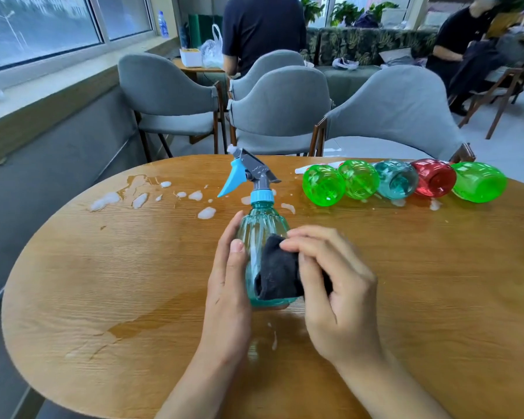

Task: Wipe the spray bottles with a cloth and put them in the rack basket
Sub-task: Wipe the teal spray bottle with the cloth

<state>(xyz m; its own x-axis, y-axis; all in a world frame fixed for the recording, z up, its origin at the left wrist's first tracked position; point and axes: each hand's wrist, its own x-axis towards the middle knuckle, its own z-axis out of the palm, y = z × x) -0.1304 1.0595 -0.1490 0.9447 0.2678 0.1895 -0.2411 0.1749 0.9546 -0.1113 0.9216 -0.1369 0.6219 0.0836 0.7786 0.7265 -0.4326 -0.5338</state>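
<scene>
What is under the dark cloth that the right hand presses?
Under the dark cloth is the side of the teal spray bottle, which the left hand holds. The right hand presses the cloth there. The covered patch of bottle is hidden.

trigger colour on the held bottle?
Light blue trigger, on a grey spray head; head view.

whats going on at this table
A person is wiping a teal spray bottle: the left hand grips its body while the right hand rubs a dark cloth on it. Five more bottles lie in a row at the wet, foamy wooden table's far right edge. No rack basket is visible.
</scene>
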